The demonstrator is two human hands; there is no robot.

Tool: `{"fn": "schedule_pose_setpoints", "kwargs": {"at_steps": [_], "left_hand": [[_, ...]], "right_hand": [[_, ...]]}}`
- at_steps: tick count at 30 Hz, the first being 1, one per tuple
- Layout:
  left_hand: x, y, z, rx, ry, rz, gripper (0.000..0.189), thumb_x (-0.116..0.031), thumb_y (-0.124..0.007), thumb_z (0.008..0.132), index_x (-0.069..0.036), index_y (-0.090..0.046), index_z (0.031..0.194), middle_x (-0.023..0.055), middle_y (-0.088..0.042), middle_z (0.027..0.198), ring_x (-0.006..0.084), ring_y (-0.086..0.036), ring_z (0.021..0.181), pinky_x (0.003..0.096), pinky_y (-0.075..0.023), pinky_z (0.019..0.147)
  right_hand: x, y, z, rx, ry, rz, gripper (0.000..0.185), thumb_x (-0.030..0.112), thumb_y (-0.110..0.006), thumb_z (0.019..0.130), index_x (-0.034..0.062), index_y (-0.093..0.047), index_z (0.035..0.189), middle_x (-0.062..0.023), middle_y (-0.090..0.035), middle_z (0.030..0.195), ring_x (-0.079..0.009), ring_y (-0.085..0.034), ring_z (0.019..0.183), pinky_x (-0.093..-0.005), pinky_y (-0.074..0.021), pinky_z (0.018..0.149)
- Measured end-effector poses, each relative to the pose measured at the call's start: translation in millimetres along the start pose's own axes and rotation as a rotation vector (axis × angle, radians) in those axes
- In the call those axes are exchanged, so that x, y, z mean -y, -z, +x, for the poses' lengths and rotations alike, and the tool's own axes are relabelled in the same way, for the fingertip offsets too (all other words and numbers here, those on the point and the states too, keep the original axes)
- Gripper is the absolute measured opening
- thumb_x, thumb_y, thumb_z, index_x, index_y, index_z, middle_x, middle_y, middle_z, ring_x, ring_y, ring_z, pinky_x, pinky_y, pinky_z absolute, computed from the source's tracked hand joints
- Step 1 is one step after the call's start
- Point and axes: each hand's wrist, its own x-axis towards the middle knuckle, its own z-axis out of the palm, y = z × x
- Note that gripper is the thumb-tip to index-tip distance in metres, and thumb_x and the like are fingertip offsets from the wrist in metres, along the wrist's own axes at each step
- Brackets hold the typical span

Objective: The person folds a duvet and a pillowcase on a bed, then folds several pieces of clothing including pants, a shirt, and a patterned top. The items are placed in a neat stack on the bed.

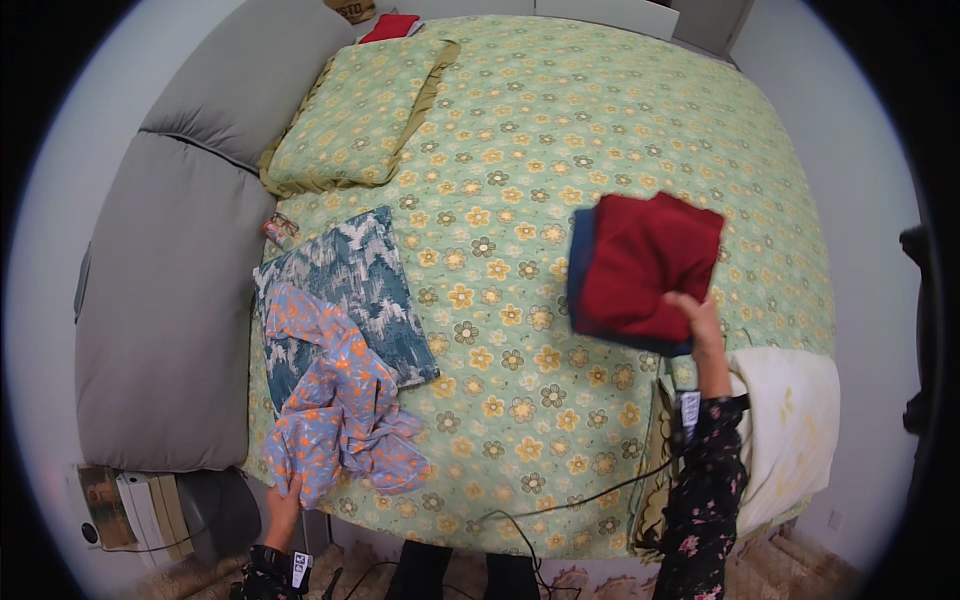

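Observation:
My right hand [699, 322] grips a folded dark red cloth [652, 262] by its near edge, thumb on top, at the right of the bed. Dark blue folded fabric [580, 266] shows beneath the red cloth. At the lower left, my left hand [285, 499] holds the near edge of a crumpled blue-grey garment with orange flowers [345, 390]. That garment lies partly over a teal and white patterned pillow [397, 300].
The bed has a green floral cover [517, 375]. Grey cushions [172, 300] line its left side. A ruffled pillow [345, 112], eyeglasses [285, 223] and a red cloth [390, 27] lie farther off. A white blanket [791, 427] lies at right; a black cable [600, 493] crosses the near edge.

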Motion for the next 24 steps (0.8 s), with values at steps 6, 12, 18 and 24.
{"fn": "schedule_pose_setpoints", "kwargs": {"at_steps": [6, 12, 18, 24], "left_hand": [[-2.9, -19.4, -10.5, -0.014, -0.111, -0.083, 0.03, -0.024, -0.061, 0.087, 0.004, -0.061, 0.098, 0.0021, -0.06, 0.085, 0.0086, -0.053, 0.077, 0.0263, -0.0439, 0.068], [6.0, -23.4, -12.7, -0.019, -0.022, -0.034, 0.03, -0.026, -0.061, 0.087, 0.004, -0.062, 0.095, 0.0005, -0.06, 0.082, 0.0076, -0.052, 0.074, 0.0256, -0.0427, 0.064], [18.8, -29.7, 4.8, -0.05, 0.031, 0.076, 0.029, -0.027, -0.062, 0.085, 0.002, -0.063, 0.08, -0.0019, -0.058, 0.067, 0.0049, -0.049, 0.062, 0.0253, -0.0407, 0.055], [23.1, -7.5, 3.1, 0.006, -0.078, -0.075, 0.027, -0.025, -0.065, 0.083, 0.001, -0.064, 0.081, -0.002, -0.058, 0.068, 0.0045, -0.049, 0.064, 0.0253, -0.041, 0.056]], "right_hand": [[-84.2, 53.6, 64.8, -0.258, -0.201, 0.338, 0.043, 0.016, -0.071, 0.071, -0.0006, -0.057, 0.107, -0.0099, -0.062, 0.098, -0.0211, -0.062, 0.084, -0.0329, -0.0513, 0.076], [-199.0, 90.0, 55.2, -0.279, -0.49, 0.576, 0.041, 0.027, -0.068, 0.076, 0.0005, -0.058, 0.107, -0.013, -0.063, 0.103, -0.0256, -0.063, 0.089, -0.0373, -0.0532, 0.079], [-193.2, 89.0, 53.5, -0.458, -0.299, 0.088, 0.059, 0.039, -0.066, 0.078, -0.0048, -0.054, 0.115, -0.0155, -0.057, 0.115, -0.0261, -0.056, 0.102, -0.0346, -0.0456, 0.086], [-183.7, -37.1, -44.6, -0.712, 0.309, -0.958, 0.048, 0.021, -0.066, 0.081, -0.0028, -0.049, 0.12, -0.0185, -0.054, 0.109, -0.028, -0.053, 0.095, -0.0382, -0.0454, 0.079]]}}
